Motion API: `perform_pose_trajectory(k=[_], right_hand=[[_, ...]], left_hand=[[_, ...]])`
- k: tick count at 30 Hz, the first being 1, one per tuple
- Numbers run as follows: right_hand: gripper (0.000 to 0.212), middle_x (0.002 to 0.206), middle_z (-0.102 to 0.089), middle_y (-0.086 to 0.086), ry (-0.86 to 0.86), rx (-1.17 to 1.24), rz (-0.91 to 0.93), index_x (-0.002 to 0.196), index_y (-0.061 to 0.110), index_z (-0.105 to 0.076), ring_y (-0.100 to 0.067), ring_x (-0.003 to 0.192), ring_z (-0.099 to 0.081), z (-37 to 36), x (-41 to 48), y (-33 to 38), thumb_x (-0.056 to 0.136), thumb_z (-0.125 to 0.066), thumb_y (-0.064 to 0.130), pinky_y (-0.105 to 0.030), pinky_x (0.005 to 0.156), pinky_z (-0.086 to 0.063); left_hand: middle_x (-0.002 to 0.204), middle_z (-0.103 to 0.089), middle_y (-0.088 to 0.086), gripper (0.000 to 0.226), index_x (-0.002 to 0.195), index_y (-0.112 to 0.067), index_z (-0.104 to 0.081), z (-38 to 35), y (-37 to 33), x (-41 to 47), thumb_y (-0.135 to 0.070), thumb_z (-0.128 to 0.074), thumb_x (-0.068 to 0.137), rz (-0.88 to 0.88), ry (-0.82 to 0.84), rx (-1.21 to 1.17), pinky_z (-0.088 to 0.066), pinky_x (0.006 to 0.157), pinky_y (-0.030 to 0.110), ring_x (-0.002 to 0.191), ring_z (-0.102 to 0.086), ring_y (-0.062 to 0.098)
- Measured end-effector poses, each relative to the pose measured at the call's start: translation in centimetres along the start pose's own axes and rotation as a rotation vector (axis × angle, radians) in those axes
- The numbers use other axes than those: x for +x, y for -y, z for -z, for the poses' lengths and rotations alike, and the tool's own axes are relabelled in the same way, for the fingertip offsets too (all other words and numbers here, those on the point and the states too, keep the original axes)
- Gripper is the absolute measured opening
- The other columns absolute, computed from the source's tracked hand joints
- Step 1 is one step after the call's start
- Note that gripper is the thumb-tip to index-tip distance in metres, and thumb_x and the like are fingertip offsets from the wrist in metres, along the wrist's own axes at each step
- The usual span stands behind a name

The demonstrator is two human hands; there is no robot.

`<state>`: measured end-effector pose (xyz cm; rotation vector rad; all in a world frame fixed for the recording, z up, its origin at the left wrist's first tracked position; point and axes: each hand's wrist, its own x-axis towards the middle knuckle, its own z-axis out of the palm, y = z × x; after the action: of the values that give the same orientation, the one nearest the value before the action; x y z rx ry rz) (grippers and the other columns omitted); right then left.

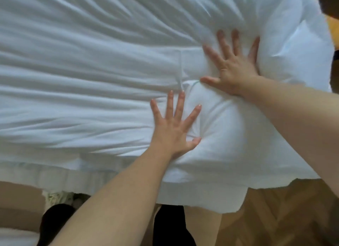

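Right of the rumpled white sheet (pixel 73 80), our left hand (pixel 174 130) presses the white pillow (pixel 220 128) at the near edge of the bed (pixel 77 178), grip spread flat, holding nothing. Our right hand (pixel 233 68) presses likewise, fingers splayed.

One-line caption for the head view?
Left hand and right hand press flat, fingers spread, on a white pillow on the bed.

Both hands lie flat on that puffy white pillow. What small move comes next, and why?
Probably sliding both palms apart to smooth it: the left hand and right hand press spread-fingered into the pillow, which bulges between them.
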<state>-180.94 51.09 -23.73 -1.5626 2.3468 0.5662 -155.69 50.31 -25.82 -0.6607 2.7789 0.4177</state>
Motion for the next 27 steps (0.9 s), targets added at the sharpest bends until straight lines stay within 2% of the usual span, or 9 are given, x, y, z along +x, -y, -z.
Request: perform_pose_trajectory(k=[3, 7, 12, 14, 16, 18, 21, 24, 27], right_hand=[[0.087, 0.163, 0.014, -0.001, 0.060, 0.075, -0.092, 0.154, 0.041, -0.002, -0.032, 0.148, 0.016, -1.4, -2.8, -4.9, 0.083, -0.038, 0.077, -0.074, 0.105, 0.003], [0.086, 0.164, 0.011, -0.003, 0.045, 0.028, -0.135, 0.154, 0.038, -0.001, -0.033, 0.149, 0.013, -2.7, -5.8, -8.1, 0.085, -0.034, 0.077, -0.074, 0.105, 0.007], [0.085, 0.163, 0.016, 0.001, 0.072, 0.107, -0.311, 0.153, 0.039, 0.005, -0.033, 0.148, 0.015, -5.0, -9.5, -9.3, 0.085, -0.028, 0.079, -0.073, 0.106, 0.007], [0.084, 0.162, 0.019, 0.002, 0.123, 0.177, -0.419, 0.152, 0.041, 0.010, -0.031, 0.148, 0.017, -6.0, -11.6, -9.5, 0.086, -0.027, 0.078, -0.074, 0.107, 0.004], [0.084, 0.161, 0.023, 0.004, 0.200, 0.294, -0.548, 0.151, 0.041, 0.014, -0.025, 0.148, 0.019, -6.4, -13.3, -8.9, 0.087, -0.029, 0.076, -0.073, 0.108, -0.002], [0.083, 0.161, 0.021, 0.004, 0.244, 0.424, -0.636, 0.153, 0.038, 0.012, -0.019, 0.149, 0.018, -6.2, -15.1, -7.7, 0.091, -0.032, 0.071, -0.071, 0.110, -0.009], [0.077, 0.163, 0.012, 0.007, 0.171, 0.664, -0.746, 0.155, 0.035, 0.003, -0.019, 0.150, 0.009, -5.2, -18.3, -5.0, 0.095, -0.040, 0.059, -0.064, 0.113, -0.016], [0.079, 0.164, 0.001, 0.005, -0.002, 0.979, -1.044, 0.156, 0.032, -0.004, -0.021, 0.151, -0.003, -4.5, -22.0, -1.0, 0.095, -0.052, 0.048, -0.055, 0.115, -0.017], [0.098, 0.158, -0.022, -0.011, -0.123, 1.366, -1.561, 0.157, 0.020, -0.004, -0.034, 0.141, -0.031, -5.0, -24.1, 4.1, 0.086, -0.068, 0.045, -0.049, 0.113, -0.032]], left_hand=[[0.161, 0.002, 0.019, 0.088, 0.153, -0.039, -0.014, -0.4, -3.9, 0.3, -0.071, -0.036, 0.074, -0.046, 0.019, -0.029, -0.002, 0.103, 0.078, 0.146, 0.004, 0.044], [0.161, 0.006, 0.019, 0.088, 0.153, -0.040, -0.012, -1.0, -9.3, 0.1, -0.071, -0.037, 0.074, -0.156, 0.056, -0.081, 0.000, 0.103, 0.077, 0.146, 0.010, 0.043], [0.153, 0.032, 0.022, 0.096, 0.153, -0.037, 0.010, -1.2, -14.2, -1.6, -0.080, -0.035, 0.080, -0.277, 0.224, -0.039, 0.012, 0.101, 0.077, 0.139, 0.031, 0.043], [0.152, 0.034, 0.022, 0.100, 0.151, -0.035, 0.015, -1.0, -14.4, -2.0, -0.079, -0.039, 0.080, -0.321, 0.271, 0.021, 0.017, 0.099, 0.076, 0.138, 0.033, 0.044], [0.154, 0.032, 0.020, 0.098, 0.152, -0.035, 0.014, -0.5, -13.6, -2.3, -0.072, -0.046, 0.083, -0.357, 0.300, 0.065, 0.017, 0.100, 0.076, 0.140, 0.030, 0.043], [0.157, 0.026, 0.017, 0.095, 0.152, -0.034, 0.011, 0.3, -12.6, -2.7, -0.055, -0.055, 0.087, -0.380, 0.328, 0.091, 0.013, 0.102, 0.075, 0.143, 0.024, 0.041], [0.159, 0.020, 0.016, 0.096, 0.151, -0.030, 0.013, 1.6, -10.4, -3.9, -0.024, -0.060, 0.089, -0.344, 0.364, 0.170, 0.003, 0.104, 0.077, 0.145, 0.017, 0.043], [0.159, 0.019, 0.016, 0.101, 0.151, -0.029, 0.014, 3.0, -7.9, -5.1, -0.017, -0.063, 0.087, -0.318, 0.397, 0.223, -0.005, 0.106, 0.075, 0.145, 0.013, 0.044], [0.159, 0.021, 0.015, 0.101, 0.151, -0.030, 0.016, 4.2, -5.7, -6.0, -0.019, -0.062, 0.088, -0.314, 0.442, 0.255, -0.008, 0.107, 0.073, 0.145, 0.014, 0.042]])
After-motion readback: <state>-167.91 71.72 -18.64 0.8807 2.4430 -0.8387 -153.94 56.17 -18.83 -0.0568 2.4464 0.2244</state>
